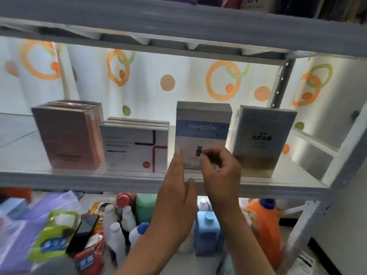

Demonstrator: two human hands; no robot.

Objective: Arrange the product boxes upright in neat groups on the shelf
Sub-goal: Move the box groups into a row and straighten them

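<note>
Both hands [198, 175] before blue box [203, 124], perhaps touching

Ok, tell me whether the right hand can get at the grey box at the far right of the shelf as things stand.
Probably yes. The right hand hovers in front of the blue ROMESÓN box, holding nothing, and the grey box stands just beside it at the shelf front, with nothing between them.

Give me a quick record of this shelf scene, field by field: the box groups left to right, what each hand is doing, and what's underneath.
shelf: four upright groups
group 1: pink boxes
group 2: white boxes
group 3: blue ROMESÓN box
group 4: grey box
left hand: fingers straight, at the ROMESÓN box's left edge
right hand: fingers curled, in front of the same box; contact unclear
below: bottles, packets
</note>
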